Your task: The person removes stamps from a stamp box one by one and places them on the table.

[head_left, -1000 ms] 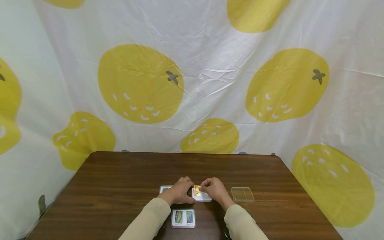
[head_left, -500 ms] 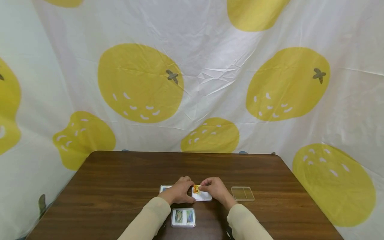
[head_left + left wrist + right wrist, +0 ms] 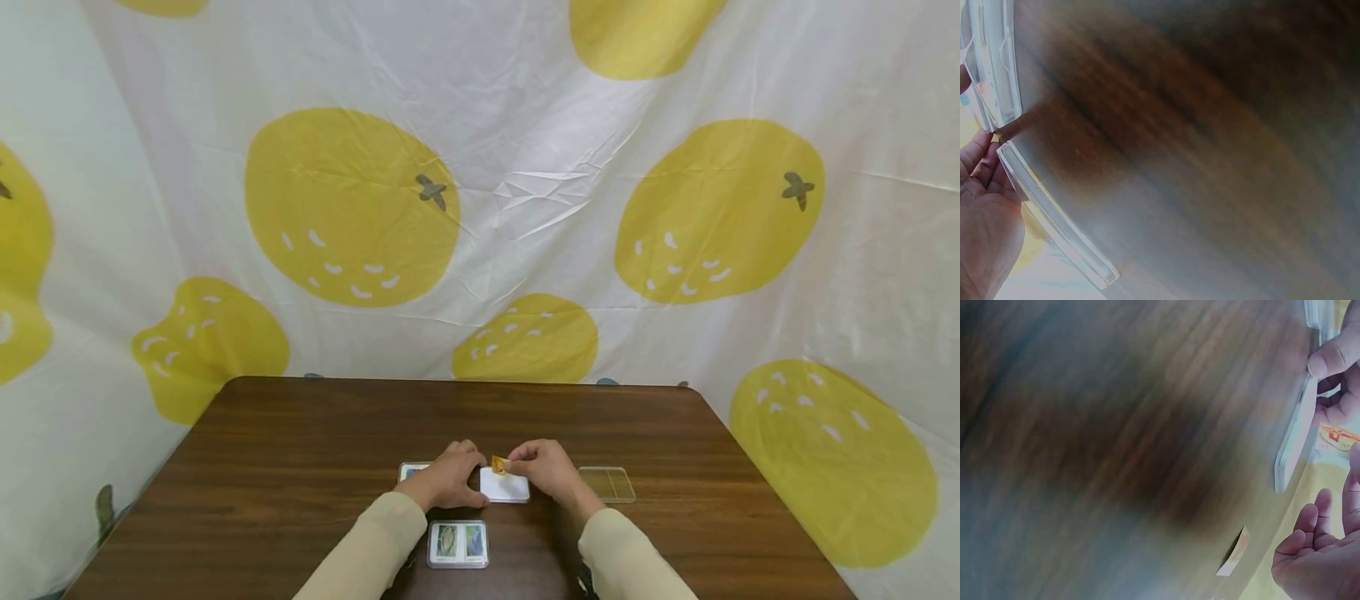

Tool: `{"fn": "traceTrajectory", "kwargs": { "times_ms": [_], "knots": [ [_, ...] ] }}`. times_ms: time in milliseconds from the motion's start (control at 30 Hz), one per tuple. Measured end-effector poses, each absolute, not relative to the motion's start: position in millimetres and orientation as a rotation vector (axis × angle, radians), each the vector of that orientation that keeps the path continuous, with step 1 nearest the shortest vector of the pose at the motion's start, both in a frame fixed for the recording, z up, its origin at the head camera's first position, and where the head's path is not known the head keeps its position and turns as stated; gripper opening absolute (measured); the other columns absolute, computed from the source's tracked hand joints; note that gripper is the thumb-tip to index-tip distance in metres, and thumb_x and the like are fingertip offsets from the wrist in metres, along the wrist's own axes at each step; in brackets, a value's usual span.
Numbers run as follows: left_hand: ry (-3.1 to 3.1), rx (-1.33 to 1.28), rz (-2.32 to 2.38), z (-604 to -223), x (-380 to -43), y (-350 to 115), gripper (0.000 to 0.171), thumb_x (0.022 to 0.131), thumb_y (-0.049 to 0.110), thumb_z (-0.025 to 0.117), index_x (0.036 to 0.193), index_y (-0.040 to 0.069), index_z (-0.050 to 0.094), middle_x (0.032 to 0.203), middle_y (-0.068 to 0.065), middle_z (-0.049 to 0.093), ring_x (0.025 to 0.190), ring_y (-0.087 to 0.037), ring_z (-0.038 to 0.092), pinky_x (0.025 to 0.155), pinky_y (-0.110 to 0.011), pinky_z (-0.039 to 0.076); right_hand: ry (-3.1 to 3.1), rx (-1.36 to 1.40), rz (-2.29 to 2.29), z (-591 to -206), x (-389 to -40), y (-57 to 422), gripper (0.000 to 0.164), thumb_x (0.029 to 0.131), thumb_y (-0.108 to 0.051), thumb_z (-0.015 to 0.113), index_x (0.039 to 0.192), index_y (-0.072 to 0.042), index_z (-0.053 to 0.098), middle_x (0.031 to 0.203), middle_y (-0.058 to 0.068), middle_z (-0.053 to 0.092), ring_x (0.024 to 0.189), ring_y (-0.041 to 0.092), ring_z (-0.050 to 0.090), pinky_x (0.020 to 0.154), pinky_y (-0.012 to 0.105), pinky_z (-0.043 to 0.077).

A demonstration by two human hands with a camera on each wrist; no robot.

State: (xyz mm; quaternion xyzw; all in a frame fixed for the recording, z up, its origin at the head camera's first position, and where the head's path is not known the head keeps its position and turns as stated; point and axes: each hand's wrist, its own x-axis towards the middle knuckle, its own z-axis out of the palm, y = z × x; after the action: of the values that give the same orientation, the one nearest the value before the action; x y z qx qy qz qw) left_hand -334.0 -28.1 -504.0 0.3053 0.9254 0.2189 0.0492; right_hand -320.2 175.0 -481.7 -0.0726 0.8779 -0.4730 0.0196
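Observation:
In the head view a flat white-faced case (image 3: 506, 487) lies at mid-table. My left hand (image 3: 452, 478) grips its left end, thumb at the near edge and fingers at the far edge. The right wrist view shows that thumb (image 3: 1330, 359) against the case's rim. Between thumb and fingertips, my right hand (image 3: 547, 468) pinches a small orange-yellow picture card (image 3: 499, 463), tilted above the far edge of the white face. Part of the card's orange print (image 3: 1340, 436) shows in the right wrist view, where the hand partly covers it.
A clear plastic lid (image 3: 611, 485) lies to the right of the right hand. Nearer the person sits a clear case with two pictures (image 3: 458, 546). Another case (image 3: 412, 472) is partly hidden behind the left hand. All are on a brown wooden table (image 3: 315, 450) before a lemon-print curtain (image 3: 525, 225).
The right hand has lifted the orange card off the white face and moved slightly right, tilting it. More of the white face is uncovered. The left hand stays in place.

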Motion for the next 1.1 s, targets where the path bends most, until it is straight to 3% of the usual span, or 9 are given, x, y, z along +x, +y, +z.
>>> {"fn": "traceTrajectory", "kwargs": {
  "times_ms": [633,1100],
  "knots": [
    [2.783,0.854,0.665,-502.0,-332.1,-28.4,0.058,0.083,0.037,0.079,0.128,0.007,0.059,0.129,-0.007,0.048,0.122,-0.026,0.043,0.099,-0.04,0.042,2.779,-0.116,-1.424,-478.6,-320.7,201.3,0.01,0.083,-0.013,0.079,0.082,-0.005,0.072,0.079,0.0,0.064,0.073,0.016,0.053,0.065,0.031,0.043],
    [2.8,0.889,0.668,-502.5,-332.2,-29.3,0.056,0.082,0.035,0.081,0.125,0.007,0.061,0.125,-0.006,0.05,0.119,-0.025,0.045,0.097,-0.039,0.043,2.746,-0.101,-1.404,-474.4,-314.4,217.8,0.008,0.085,-0.01,0.076,0.083,-0.004,0.07,0.078,0.001,0.062,0.072,0.017,0.053,0.064,0.031,0.044]
  ]
}}
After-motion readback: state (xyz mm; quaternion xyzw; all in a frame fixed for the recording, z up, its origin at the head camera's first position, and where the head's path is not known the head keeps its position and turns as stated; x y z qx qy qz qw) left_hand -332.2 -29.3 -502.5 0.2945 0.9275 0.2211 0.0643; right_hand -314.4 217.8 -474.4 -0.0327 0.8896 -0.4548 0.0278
